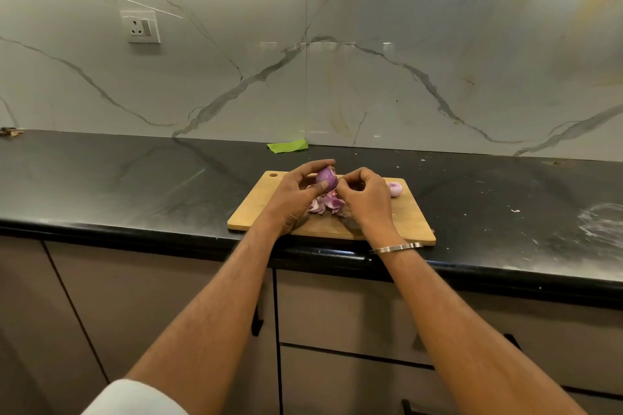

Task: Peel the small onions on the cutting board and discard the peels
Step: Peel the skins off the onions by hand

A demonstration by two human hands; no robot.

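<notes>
Two bare hands meet over a wooden cutting board [256,209] on a black countertop [118,185]. Far to the left, on the marble-patterned wall [404,27], sits a white wall socket [140,27], and at the counter's left edge against the wall lies a small brown scrap [10,132], too small to identify. Further along, a green piece [287,146] of something flat lies on the counter at the foot of the wall, just behind the board.

The left hand [292,197] is curled round a small purple onion [326,176], held up above the board: the thumb presses on the onion's near side and the fingers wrap over its top and far side. The onion thus sits at the fingertips of the left hand, between the two hands. Directly below it, on the board, lies a heap of purple and white onion peels [326,204], partly hidden by both hands.

The right hand [365,199] has its fingers bent, its fingertips touching the right side of the same onion and pinching at the skin there; exactly what it holds is hidden. A metal bangle [396,248] circles the right wrist.

To the right of the right hand, a second, pale pink peeled onion [395,189] lies on the board near its far right corner, just beside the knuckles. White smears [600,224] mark the counter at the far right. Brown cabinet fronts [337,307] run below the counter.
</notes>
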